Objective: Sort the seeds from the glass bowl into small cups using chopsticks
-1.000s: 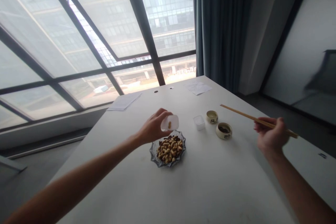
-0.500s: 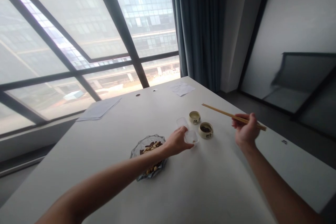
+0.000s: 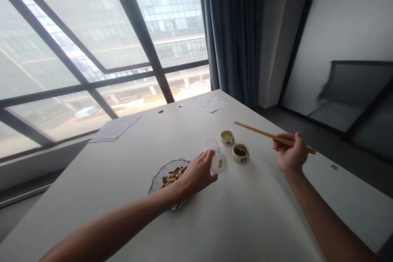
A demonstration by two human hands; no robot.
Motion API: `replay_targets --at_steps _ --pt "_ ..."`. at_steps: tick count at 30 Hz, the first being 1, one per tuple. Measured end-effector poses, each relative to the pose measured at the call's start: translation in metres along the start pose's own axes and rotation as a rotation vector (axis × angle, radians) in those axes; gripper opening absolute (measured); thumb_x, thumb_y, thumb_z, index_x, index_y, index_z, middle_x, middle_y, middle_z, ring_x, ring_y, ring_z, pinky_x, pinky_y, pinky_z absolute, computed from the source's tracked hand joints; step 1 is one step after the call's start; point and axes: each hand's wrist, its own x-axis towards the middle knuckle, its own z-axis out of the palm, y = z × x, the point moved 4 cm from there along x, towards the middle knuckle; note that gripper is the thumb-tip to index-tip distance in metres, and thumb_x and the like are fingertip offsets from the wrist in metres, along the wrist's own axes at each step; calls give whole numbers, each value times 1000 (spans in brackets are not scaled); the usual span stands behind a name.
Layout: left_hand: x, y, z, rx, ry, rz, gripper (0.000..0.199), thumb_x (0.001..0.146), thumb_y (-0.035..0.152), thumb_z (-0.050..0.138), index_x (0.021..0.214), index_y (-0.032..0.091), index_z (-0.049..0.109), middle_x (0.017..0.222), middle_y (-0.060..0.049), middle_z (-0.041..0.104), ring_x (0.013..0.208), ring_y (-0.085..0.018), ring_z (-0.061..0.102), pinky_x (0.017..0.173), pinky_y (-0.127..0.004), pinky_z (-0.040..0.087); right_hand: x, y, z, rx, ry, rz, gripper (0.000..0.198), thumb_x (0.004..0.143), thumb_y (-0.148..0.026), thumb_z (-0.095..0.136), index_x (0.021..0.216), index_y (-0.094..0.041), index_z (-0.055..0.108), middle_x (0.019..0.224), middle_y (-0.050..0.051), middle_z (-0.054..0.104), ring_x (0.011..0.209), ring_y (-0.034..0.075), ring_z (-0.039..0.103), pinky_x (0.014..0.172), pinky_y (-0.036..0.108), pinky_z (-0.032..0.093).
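Observation:
My left hand [image 3: 199, 170] grips a small clear plastic box [image 3: 224, 168] by its side, tilted toward me. A peanut [image 3: 220, 163] shows inside it. The box's hinged lid or a second clear piece [image 3: 211, 144] lies just behind. In my right hand [image 3: 290, 155], a pair of wooden chopsticks [image 3: 260, 132] points left above the table, tips holding nothing. Two pale cups with dark characters stand between my hands: the nearer cup [image 3: 240, 159] holds dark pieces, and the farther cup [image 3: 227, 141] shows a pale inside. Under my left forearm sits a glass bowl [image 3: 156, 180], partly hidden, with peanuts [image 3: 173, 177] and dark pieces.
The white table [image 3: 129, 168] reaches to the window. A stack of paper sheets [image 3: 115, 128] lies at its far left, and another sheet [image 3: 214, 104] lies at the far corner. A blue curtain [image 3: 235, 41] hangs behind.
My left hand has drawn the plastic box slightly left and tipped it, so the peanut shows more clearly. My right hand with the chopsticks has shifted only slightly.

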Motion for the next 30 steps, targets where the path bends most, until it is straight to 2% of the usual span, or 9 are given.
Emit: replay_targets --at_steps 2,4,6,12,15,19,24,27,30 --pt "-7 -3 -8 17 27 4 32 107 35 70 134 17 65 131 -11 67 109 -26 71 92 -45 62 -14 -11 9 33 -121 1 56 93 -61 60 58 -18 70 52 3 62 36 12 52 37 27 40" --pt "-14 -6 -15 36 53 15 32 107 35 70 133 17 65 131 -11 67 109 -26 70 92 -45 62 -38 -21 24 61 -400 -3 56 101 -55 56 63 -18 74 59 4 65 37 13 55 37 27 39" --pt "-22 -7 -20 55 70 39 33 105 34 71 133 17 64 131 -11 65 112 -27 69 92 -45 61 -64 -26 35 22 -593 -48 55 109 -45 50 70 -18 78 62 5 68 40 13 58 37 26 40" --pt "-40 -5 -29 119 91 122 66 79 12 83 137 23 55 134 -12 59 122 -33 57 95 -44 61 -117 -26 57 -161 -922 -283 42 112 -32 47 89 -17 80 70 6 71 52 15 64 46 26 50" --pt "-46 -6 -33 157 104 141 66 80 9 77 138 27 53 136 -11 57 122 -33 55 94 -44 62 -122 -28 57 -159 -925 -284 42 112 -31 46 90 -18 80 69 6 71 52 16 65 47 27 51" --pt "-56 -18 -45 212 137 137 67 79 5 72 139 29 51 135 -10 56 122 -32 55 95 -43 61 -120 -33 50 -93 -796 -261 47 112 -37 46 89 -18 82 71 8 73 51 17 67 43 28 50" --pt "-84 -54 -83 305 175 128 64 82 5 73 140 24 53 134 -14 55 120 -35 53 98 -49 58 -108 -34 43 -21 -606 -194 52 109 -46 50 82 -18 85 71 8 73 47 18 66 40 30 50" --pt "-102 -72 -102 375 112 189 63 81 -1 71 136 27 59 133 -13 57 121 -37 52 100 -52 54 -100 -31 40 -17 -519 -168 52 108 -48 53 78 -19 84 68 7 71 47 18 65 41 30 49" --pt "-112 -79 -106 411 6 286 68 81 -11 64 132 34 64 132 -7 62 121 -32 54 106 -47 49 -95 -26 38 -19 -476 -151 51 106 -49 55 75 -19 82 68 7 72 49 18 66 41 31 48"
